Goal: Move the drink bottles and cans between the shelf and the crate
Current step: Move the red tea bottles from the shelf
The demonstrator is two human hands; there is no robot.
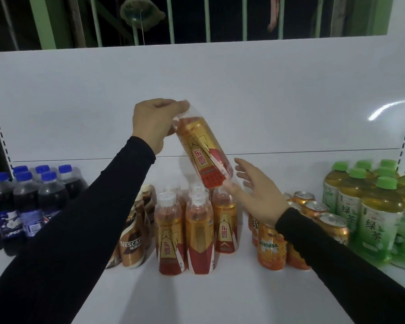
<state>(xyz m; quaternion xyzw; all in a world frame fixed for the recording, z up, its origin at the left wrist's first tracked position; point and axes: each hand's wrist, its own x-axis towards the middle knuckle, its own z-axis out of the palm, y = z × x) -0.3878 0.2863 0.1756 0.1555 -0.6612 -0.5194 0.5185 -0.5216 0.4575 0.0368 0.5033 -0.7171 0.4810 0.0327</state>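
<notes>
Gripped round its cap end by the left hand (153,123), fingers curled, a gold-and-red bottle (202,152) tilted above the shelf (220,295), long axis slanting down-right toward the nearer right hand (258,194) (fingers spread, holding nothing), base just over the standing bottles (197,232).

Dim, flat light on my feed. Glare streak on the shelf back panel (384,108) upper right. Wide-angle bowing at edges; overall soft, held bottle (204,150) slightly blurred.
</notes>
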